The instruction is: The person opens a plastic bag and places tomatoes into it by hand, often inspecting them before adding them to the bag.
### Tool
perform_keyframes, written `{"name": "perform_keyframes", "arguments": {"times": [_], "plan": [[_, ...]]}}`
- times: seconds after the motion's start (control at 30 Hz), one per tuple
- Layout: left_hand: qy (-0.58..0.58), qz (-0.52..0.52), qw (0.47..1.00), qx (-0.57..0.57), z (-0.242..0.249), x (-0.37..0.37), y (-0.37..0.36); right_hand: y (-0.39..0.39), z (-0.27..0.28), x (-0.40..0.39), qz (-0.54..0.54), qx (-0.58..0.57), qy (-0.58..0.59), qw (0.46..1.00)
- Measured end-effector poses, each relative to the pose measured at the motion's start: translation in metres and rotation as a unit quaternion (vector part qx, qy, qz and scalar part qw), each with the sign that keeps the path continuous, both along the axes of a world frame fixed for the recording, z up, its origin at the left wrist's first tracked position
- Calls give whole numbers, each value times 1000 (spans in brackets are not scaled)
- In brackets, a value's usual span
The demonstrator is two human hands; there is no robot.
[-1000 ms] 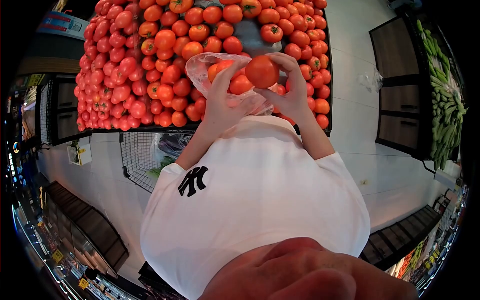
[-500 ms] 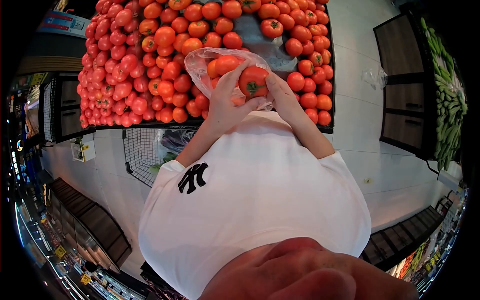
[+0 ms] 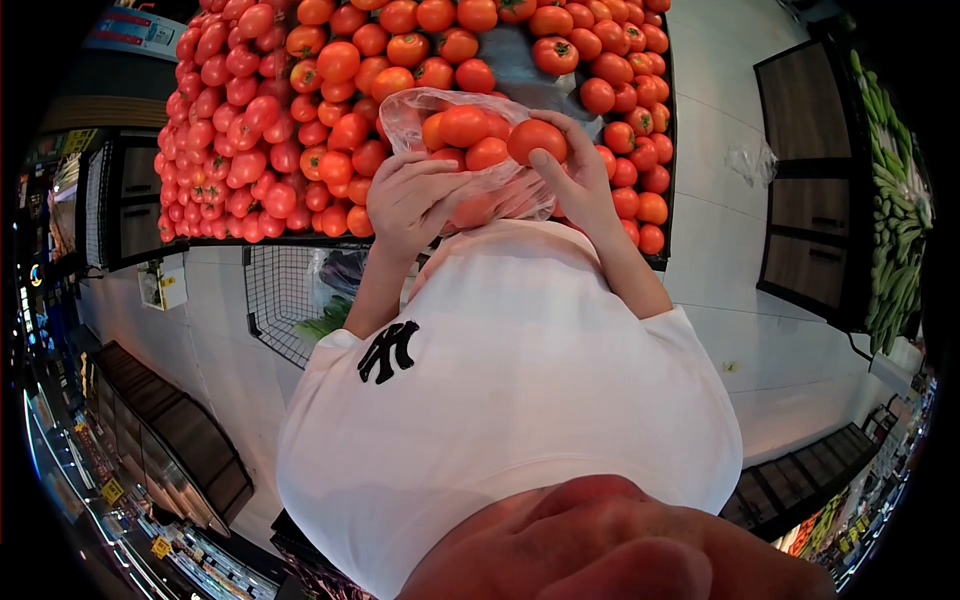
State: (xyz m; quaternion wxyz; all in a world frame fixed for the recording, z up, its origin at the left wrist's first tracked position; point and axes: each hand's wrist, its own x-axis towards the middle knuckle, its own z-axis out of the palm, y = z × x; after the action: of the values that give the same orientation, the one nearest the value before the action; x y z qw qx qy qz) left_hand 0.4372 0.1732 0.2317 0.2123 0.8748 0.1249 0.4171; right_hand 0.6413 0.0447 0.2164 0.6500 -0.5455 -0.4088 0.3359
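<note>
My right hand (image 3: 580, 175) is closed around a red tomato (image 3: 535, 142), its thumb across the near side. The tomato is at the right edge of a clear plastic bag (image 3: 400, 108). Inside the bag lie several tomatoes (image 3: 464, 125), some showing through the plastic. My left hand (image 3: 412, 200) is at the bag's near left side, its fingers bent together on the plastic film. The bag rests against the near part of the tomato display, close to my white shirt.
Loose red tomatoes (image 3: 340, 62) fill the display, with pinker ones (image 3: 240, 130) at left. A grey liner (image 3: 515, 65) shows between the piles. A wire cart (image 3: 280, 290) with leafy greens stands below left. Green vegetables (image 3: 890, 220) lie on a stand far right.
My hands have moved apart. The tomato, earlier between both hands with its green stem showing, is now in my right hand alone. My left hand has shifted left onto the bag.
</note>
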Motion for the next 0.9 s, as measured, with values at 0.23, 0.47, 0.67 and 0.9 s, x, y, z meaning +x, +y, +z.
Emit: {"name": "perform_keyframes", "arguments": {"times": [0.23, 0.47, 0.67, 0.9], "plan": [[93, 69, 993, -15, -3, 9, 6, 30, -15, 7, 9, 18, -255, 967], [101, 19, 995, 4, -15, -11, 24, 50, -9, -15, 32, 35, -368, 929], [41, 16, 999, 18, -13, 2, 27, 55, -35, -22, 101, 92, -469, 872], [50, 12, 996, -67, -10, 13, 23, 36, -29, -10, 81, 49, -407, 908]]}}
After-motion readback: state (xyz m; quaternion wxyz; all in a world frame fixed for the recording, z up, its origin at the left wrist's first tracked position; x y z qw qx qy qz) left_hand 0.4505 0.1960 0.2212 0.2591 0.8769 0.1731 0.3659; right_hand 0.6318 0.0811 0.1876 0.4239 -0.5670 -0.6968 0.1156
